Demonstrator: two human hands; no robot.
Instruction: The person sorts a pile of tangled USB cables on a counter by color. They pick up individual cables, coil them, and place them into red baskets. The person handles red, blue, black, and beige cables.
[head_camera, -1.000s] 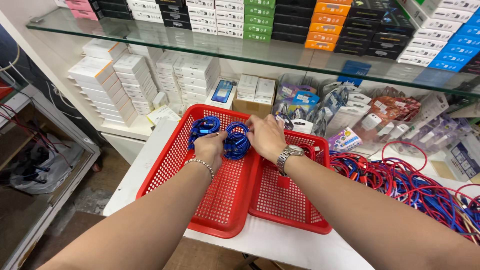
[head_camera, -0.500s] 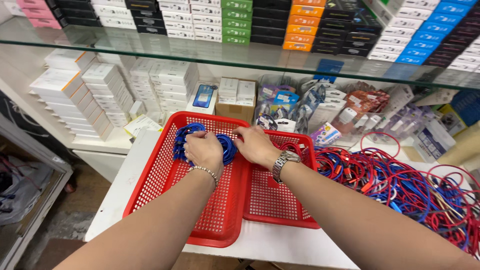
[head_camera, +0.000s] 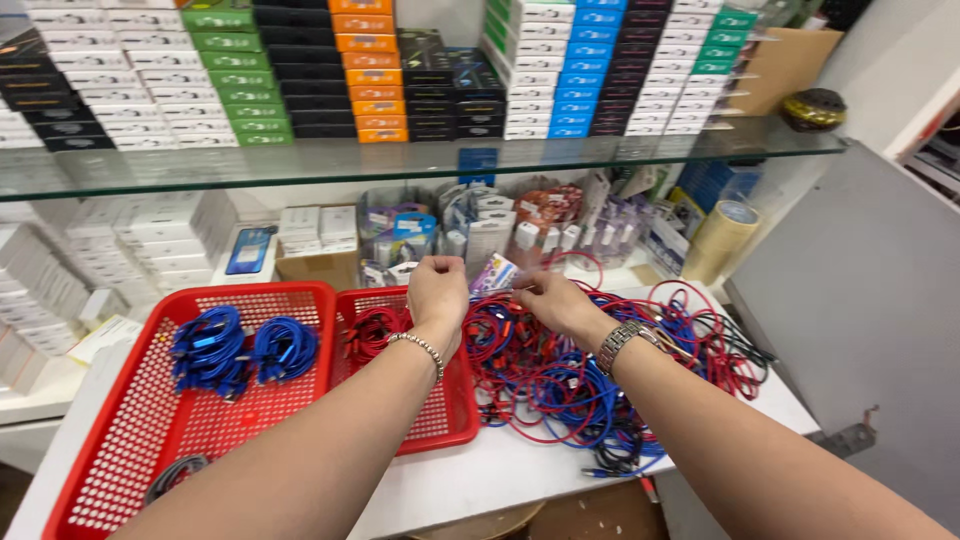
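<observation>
Over the white counter (head_camera: 520, 465) your two hands meet above a loose heap of cables (head_camera: 560, 375); your left hand (head_camera: 438, 290), with a bead bracelet (head_camera: 418, 347) at the wrist, hangs over the right edge of the smaller red basket (head_camera: 455, 420), fingers curled down and pressed together as if pinching something, though you cannot tell what from this view; your right hand (head_camera: 553, 300), a metal watch (head_camera: 622, 340) on its wrist, sits just beside it over the heap, fingertips closed on a thin red cable that runs toward the left hand; the heap itself is red, blue and black cords tangled together, lying on the counter right of the baskets; a few coiled red cables (head_camera: 375, 330) rest inside the smaller basket; the larger red basket (head_camera: 120, 440) to its left holds bundled blue cables (head_camera: 235, 350) near its back wall and a grey cord (head_camera: 175, 475) near the front; behind, small packets (head_camera: 480, 235) crowd under a glass shelf (head_camera: 400, 160) stacked with coloured boxes (head_camera: 370, 70); a tape roll (head_camera: 722, 238) stands at the right.
</observation>
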